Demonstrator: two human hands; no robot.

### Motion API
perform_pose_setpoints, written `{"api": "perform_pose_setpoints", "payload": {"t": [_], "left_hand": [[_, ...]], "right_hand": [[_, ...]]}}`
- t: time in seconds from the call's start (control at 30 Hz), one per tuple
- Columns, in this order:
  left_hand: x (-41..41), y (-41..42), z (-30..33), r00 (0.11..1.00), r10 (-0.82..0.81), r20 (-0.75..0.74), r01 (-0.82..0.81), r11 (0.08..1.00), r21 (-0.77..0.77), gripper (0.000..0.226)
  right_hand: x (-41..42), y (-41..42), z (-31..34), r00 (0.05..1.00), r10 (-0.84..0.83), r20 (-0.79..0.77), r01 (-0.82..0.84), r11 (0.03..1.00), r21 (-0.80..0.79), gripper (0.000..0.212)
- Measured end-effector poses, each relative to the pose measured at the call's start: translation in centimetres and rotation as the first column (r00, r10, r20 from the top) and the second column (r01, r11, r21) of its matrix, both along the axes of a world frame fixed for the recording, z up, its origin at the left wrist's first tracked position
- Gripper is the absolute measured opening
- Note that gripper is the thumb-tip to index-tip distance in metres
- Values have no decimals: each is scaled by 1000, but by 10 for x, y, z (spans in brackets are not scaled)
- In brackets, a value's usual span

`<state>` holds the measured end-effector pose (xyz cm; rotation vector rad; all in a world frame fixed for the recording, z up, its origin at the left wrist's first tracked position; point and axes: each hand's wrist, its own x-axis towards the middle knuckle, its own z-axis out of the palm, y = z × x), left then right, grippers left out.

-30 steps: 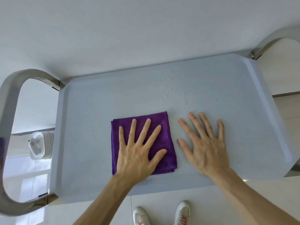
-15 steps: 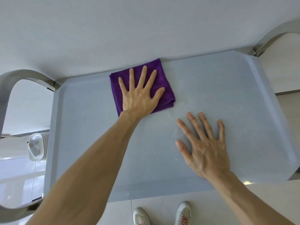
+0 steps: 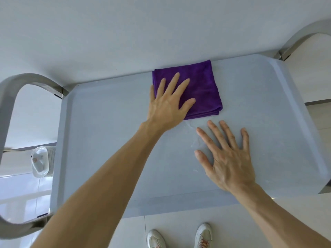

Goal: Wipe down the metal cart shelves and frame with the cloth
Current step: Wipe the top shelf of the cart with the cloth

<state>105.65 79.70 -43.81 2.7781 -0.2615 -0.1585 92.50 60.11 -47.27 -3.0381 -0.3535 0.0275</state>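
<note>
- Head view looks straight down on the pale grey-blue rectangular cart shelf (image 3: 111, 140), a smooth matte tray with a raised rim and angled corners, pushed against a plain white wall (image 3: 125, 33).
- Curved brushed-metal frame handles (image 3: 10, 97) loop out past both short ends of the shelf; glossy pale floor tiles (image 3: 170, 228) lie below, with two white lace-up shoes (image 3: 203, 236) at the near edge.
- Folded square purple microfibre cloth (image 3: 202, 86), soft and napped, lies at the far rim of the shelf, touching the wall line.
- Left hand (image 3: 168, 104) presses flat on the cloth's left part, fingers straight and spread, gripping nothing.
- Right hand (image 3: 227, 158) rests flat and splayed on the bare shelf, just near of the cloth, holding nothing.
- Small wet streak (image 3: 192, 127) glistens between the hands.
- Ribbed white plastic object (image 3: 43, 161) sits lower down, left of the shelf.
</note>
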Motion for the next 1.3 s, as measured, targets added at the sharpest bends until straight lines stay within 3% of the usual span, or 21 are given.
{"api": "perform_pose_setpoints", "payload": {"t": [0.1,0.23,0.37,0.53,0.77,0.9,1.13,1.3], "left_hand": [[-57,27,1,990,134,49,-133,991,-32,61],[-120,49,-12,953,303,27,-304,947,104,69],[-135,58,-24,961,276,21,-275,939,206,73],[-133,58,-27,961,275,15,-271,936,224,72],[-132,58,-27,960,279,24,-277,932,235,74],[-132,58,-25,958,287,18,-283,928,241,75],[-130,57,-25,959,284,5,-275,927,255,74],[-130,57,-23,957,289,3,-280,924,261,75]], "right_hand": [[0,1,1,1000,-1,4,1,1000,-10,61],[1,0,2,1000,8,28,-8,1000,-4,61],[0,0,1,1000,6,30,-6,1000,1,61],[-1,1,5,999,26,18,-26,1000,3,61],[54,44,49,981,-104,164,60,965,257,45],[129,76,68,993,-72,95,34,934,356,44],[189,99,28,997,35,-71,-26,992,126,56],[176,91,11,996,85,-39,-84,996,29,61]]}}
